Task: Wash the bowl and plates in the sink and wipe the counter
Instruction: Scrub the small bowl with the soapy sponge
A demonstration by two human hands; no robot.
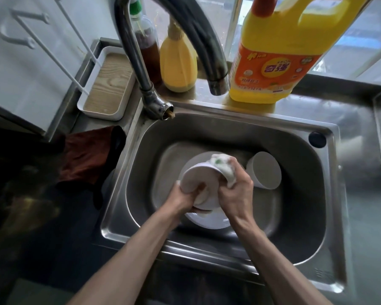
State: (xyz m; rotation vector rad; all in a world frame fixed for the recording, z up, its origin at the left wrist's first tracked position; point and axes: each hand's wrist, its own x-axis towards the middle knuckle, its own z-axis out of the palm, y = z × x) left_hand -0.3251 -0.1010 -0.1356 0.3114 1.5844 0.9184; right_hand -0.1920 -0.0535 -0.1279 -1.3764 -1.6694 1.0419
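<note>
Over the steel sink (pixel 295 150), my left hand (pixel 183 198) grips a white bowl (pixel 196 175) tilted on its side, thumb inside its rim. My right hand (pixel 235 192) is closed around a soapy white sponge with a green patch (pixel 221 165) and presses it against the bowl's far rim. Beneath both hands a white plate (pixel 211 221) lies flat on the sink floor, mostly hidden. A second white bowl (pixel 265 169) leans on its side against the sink's right inner wall.
The tap spout (pixel 216 82) hangs over the sink's back edge, no water running. A big yellow detergent jug (pixel 271 62), a smaller yellow bottle (pixel 178 62) and a brown sauce bottle (pixel 147 47) stand behind. A dark red cloth (pixel 86 159) lies on the left counter.
</note>
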